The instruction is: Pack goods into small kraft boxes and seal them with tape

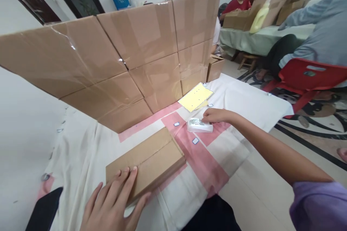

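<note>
My left hand (112, 196) rests on a flat, closed cardboard box (151, 158), its fingers stretched over the near left part of the lid and the thumb along the front edge. Further away, my right hand (218, 115) has its fingers bunched together at the right end of a small white plastic container (200, 128). Something shiny shows inside that container. Whatever the right fingertips may pinch is too small or hidden to make out. Behind the container lies a yellow sheet (195, 97) with wavy edges and small dark marks.
A tall taped cardboard screen (151, 47) stands along the back of the cloth-covered table (227, 158). Small blue-edged white stickers (195, 140) are scattered on the cloth. To the right are a red chair (311, 75), a seated person and another table with a yellow bottle (260, 17).
</note>
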### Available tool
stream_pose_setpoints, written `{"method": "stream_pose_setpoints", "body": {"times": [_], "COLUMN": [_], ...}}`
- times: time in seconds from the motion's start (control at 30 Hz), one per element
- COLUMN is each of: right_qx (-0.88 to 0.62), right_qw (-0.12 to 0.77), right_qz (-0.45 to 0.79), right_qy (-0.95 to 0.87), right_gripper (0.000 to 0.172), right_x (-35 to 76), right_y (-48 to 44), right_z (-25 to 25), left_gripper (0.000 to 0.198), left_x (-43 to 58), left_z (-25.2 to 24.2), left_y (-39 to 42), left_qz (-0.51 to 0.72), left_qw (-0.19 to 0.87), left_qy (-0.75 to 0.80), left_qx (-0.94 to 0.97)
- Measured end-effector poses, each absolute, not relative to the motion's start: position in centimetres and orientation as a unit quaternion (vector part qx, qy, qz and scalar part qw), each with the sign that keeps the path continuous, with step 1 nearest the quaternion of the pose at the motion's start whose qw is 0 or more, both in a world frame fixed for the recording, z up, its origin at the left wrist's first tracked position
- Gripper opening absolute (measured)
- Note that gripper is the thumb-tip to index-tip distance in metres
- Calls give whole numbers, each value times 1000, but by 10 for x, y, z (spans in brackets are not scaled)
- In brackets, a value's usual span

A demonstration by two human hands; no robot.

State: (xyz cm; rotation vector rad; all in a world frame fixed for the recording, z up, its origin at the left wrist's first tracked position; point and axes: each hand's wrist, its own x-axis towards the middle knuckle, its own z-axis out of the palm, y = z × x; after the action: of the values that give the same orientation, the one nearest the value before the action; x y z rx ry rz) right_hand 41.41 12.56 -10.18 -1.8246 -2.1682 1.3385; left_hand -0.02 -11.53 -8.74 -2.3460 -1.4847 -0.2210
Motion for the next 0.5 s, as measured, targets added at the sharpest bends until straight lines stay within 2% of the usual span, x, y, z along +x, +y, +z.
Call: {"method": "stream_pose_setpoints", "body": {"times": [0.1,0.23,0.33,0.5], "right_qx": [-590,-580,-540,-468], "right_qw": [6,90,148,211], "right_qz": [457,495,567,656], "right_qy": [-666,-641,-603,-553], "right_gripper": [29,36,39,38], "right_x": [413,424,438,454], "right_y": [128,121,115,106], "right_z": [-103,-106,-110,-126], "left_gripper": [54,55,56,56], "left_x": [-7,-7,-6,-7], "left_z": [-93,-97,-98,-99], "left_y": [-118,-119,-119,-120], "left_qz": [-59,-50,-49,-47], "left_qw": [172,169,168,153], "left_qy": [-528,-544,-556,-563], "left_qx": [-829,-821,-813,-811]}}
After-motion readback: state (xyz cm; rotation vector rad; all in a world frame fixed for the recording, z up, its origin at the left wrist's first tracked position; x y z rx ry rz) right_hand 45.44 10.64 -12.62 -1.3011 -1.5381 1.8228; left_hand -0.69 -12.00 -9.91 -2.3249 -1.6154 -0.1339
